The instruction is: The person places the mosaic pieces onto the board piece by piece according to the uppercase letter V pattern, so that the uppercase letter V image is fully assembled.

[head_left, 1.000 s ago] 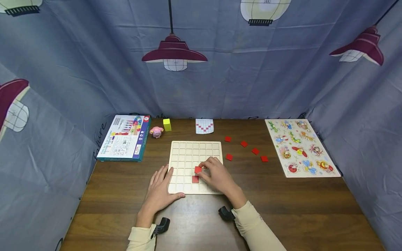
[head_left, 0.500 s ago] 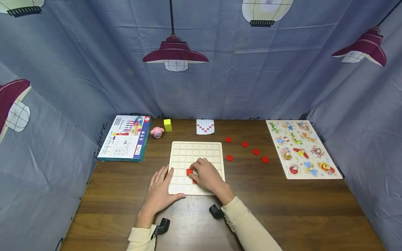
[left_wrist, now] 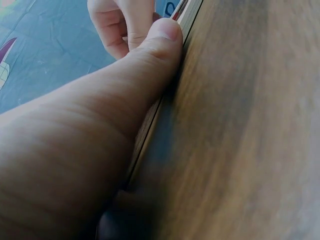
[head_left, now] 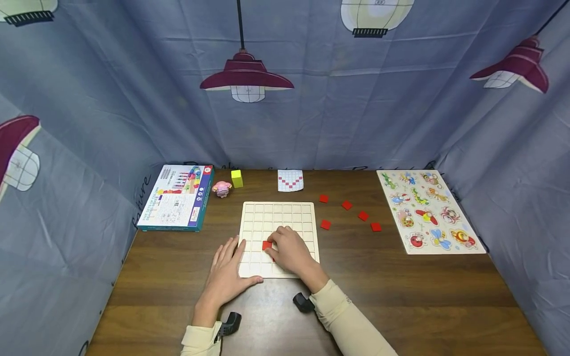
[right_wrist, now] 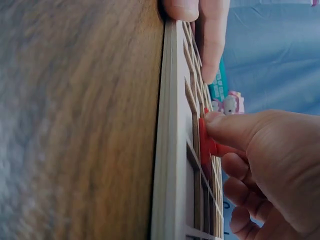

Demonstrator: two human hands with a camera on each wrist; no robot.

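A pale wooden grid board (head_left: 278, 215) lies flat on the table. My right hand (head_left: 291, 251) pinches a red square tile (head_left: 266, 245) between thumb and fingers, at a cell left of the board's middle. Just below it, another red tile sits in the grid, mostly hidden by that hand in the head view; the right wrist view shows red (right_wrist: 205, 145) under the thumb. My left hand (head_left: 226, 269) rests with straight, spread fingers along the board's left edge, its thumb by the front edge. In the left wrist view the left thumb (left_wrist: 162, 37) touches the board's side.
Several loose red tiles (head_left: 347, 204) lie right of the board. Behind it stands a small pattern card (head_left: 290, 181). A boxed set (head_left: 175, 198), a pink figurine (head_left: 221, 189) and a yellow block (head_left: 237, 178) are at back left. A picture board (head_left: 429, 212) lies at right.
My right hand has carried the red tile leftward across the board to a cell up and left of the other red tile. My left hand has stayed in place.
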